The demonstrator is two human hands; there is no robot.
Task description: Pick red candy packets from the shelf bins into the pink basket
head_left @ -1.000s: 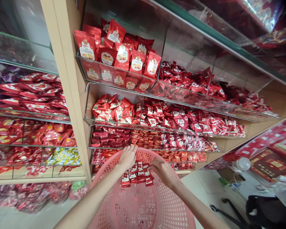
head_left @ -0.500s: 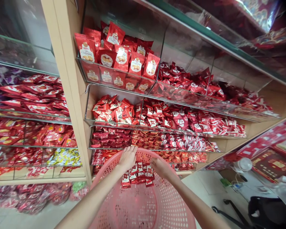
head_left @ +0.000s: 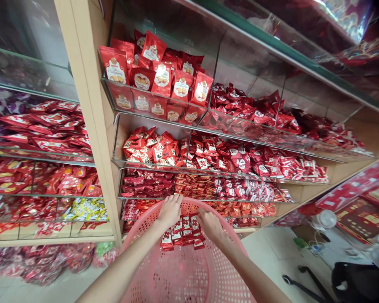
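A bunch of small red candy packets (head_left: pixel 183 232) is held between both my hands over a pink perforated plastic basket (head_left: pixel 183 277). My left hand (head_left: pixel 169 210) has its fingers curled round the left side of the bunch. Closing on the right side, my right hand (head_left: pixel 210 224) grips the packets too. The basket's far rim (head_left: pixel 189 203) rests against the low glass shelves.
Glass shelf bins (head_left: pixel 208 155) full of red sweet packets rise in front. A wooden upright (head_left: pixel 91 118) divides them from more bins (head_left: pixel 44 134) on the left. Biscuit packets (head_left: pixel 158 75) fill the top bin. Red boxes (head_left: pixel 360 210) and a black object (head_left: pixel 353 277) lie right.
My right hand has moved left, pressing the packets into a tighter bunch. The view has shifted slightly; the left hand stays at the basket's far rim.
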